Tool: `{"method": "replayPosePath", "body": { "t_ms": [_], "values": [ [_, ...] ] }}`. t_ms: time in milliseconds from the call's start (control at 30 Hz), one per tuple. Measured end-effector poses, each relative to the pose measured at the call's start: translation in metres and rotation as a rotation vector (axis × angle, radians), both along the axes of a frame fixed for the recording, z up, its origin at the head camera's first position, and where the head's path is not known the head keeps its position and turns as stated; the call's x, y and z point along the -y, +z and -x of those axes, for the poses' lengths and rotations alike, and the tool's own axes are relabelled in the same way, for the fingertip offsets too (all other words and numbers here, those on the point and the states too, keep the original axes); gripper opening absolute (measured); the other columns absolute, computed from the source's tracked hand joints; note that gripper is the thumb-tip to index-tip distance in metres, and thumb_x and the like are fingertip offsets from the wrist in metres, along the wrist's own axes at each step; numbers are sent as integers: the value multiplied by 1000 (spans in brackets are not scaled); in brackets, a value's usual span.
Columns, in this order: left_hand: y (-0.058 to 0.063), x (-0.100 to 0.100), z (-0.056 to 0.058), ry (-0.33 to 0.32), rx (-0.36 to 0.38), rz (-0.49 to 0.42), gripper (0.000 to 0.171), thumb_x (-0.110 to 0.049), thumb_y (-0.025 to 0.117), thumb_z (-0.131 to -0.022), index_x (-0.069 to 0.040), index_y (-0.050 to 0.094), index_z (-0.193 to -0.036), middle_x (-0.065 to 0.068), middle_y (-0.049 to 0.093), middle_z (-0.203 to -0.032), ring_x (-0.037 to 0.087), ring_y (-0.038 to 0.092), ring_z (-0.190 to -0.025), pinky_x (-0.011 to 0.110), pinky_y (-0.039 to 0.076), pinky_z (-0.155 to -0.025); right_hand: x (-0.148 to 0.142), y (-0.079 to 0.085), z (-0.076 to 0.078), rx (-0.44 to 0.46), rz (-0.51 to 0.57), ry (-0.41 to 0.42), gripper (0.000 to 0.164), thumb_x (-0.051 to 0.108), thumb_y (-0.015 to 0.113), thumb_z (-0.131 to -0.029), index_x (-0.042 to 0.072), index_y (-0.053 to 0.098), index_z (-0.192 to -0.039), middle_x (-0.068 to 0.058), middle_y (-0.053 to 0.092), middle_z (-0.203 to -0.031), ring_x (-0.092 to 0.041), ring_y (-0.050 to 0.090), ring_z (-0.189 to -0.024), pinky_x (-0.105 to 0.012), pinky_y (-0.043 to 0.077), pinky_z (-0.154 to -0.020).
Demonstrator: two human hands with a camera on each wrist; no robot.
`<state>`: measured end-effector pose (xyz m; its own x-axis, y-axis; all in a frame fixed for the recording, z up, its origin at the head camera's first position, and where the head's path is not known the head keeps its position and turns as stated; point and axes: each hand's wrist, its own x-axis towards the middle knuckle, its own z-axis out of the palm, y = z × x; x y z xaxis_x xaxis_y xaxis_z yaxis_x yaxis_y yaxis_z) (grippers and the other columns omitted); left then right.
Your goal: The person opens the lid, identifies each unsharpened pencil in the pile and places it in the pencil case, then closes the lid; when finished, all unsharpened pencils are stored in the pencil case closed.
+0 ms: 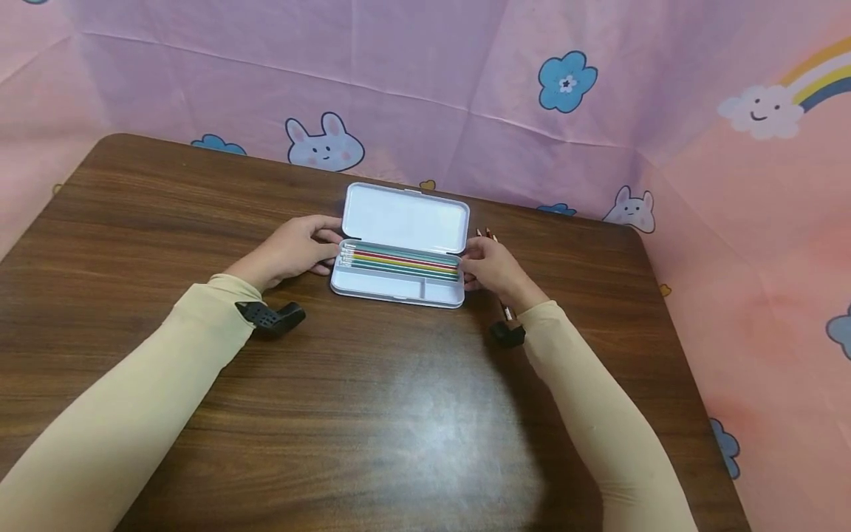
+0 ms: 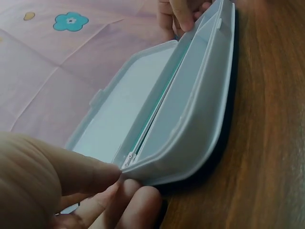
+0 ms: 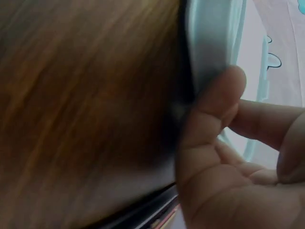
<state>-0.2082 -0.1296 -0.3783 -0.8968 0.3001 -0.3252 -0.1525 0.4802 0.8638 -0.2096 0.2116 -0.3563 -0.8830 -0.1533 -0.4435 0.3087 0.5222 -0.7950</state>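
Note:
A white pencil case (image 1: 377,283) stands with its lid (image 1: 405,216) folded back toward the wall. Several coloured pencils (image 1: 405,261), green, red and yellow, lie side by side in its rear compartment; the front compartment has a small divider. My left hand (image 1: 292,247) grips the left end, thumb on the rim and other fingers lower down, as the left wrist view shows. At the right end, my right hand (image 1: 500,270) holds the case between thumb and fingers. Whether the case is lifted off the table, I cannot tell.
Dark pencil-like sticks (image 1: 508,313) lie on the brown wooden table (image 1: 332,414), partly hidden under my right hand and wrist. Behind the table hangs a pink and purple cloth (image 1: 425,96) with cartoon prints. A black wrist camera (image 1: 272,318) sits on my left wrist.

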Motion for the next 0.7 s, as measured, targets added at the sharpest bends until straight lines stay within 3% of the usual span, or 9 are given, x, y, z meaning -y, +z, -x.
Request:
{"method": "replayPosePath", "body": {
  "t_ms": [233,333,433,567,700],
  "values": [
    [1,4,-7,22,-13,-74,47,-10,60,-105,-7,44,-149,19,55,-135,29,60,-117,26,61,-86,-2,-10,-3,-172,21,-46,33,4,63,-102,-1,59,-135,-19,65,-119,-22,65,-89,-30,63,-79],
    [3,10,-17,-1,24,-175,48,-14,55,-108,-6,42,-154,20,50,-146,29,56,-129,26,57,-98,-1,-8,-10,-209,43,-49,34,2,61,-102,0,61,-136,-19,67,-121,-25,69,-99,-35,62,-90],
    [4,14,-26,-44,37,-221,55,-16,54,-109,-7,36,-159,18,43,-156,31,48,-140,39,48,-112,0,-3,-21,-222,56,-7,39,1,60,-100,3,60,-139,-17,68,-124,-27,68,-109,-41,58,-99],
    [2,10,-31,-104,-54,-120,57,-9,59,-105,-3,39,-158,19,46,-156,36,43,-145,55,35,-120,-1,-5,-30,-227,61,43,40,2,64,-98,3,60,-138,-17,69,-121,-25,67,-103,-38,60,-93],
    [-2,4,-30,-123,-166,-20,47,-6,58,-104,-6,51,-151,18,55,-149,36,44,-144,61,31,-120,-2,-8,-30,-225,44,53,33,2,67,-98,-1,63,-131,-19,68,-113,-24,65,-91,-31,62,-79]
  ]
}}
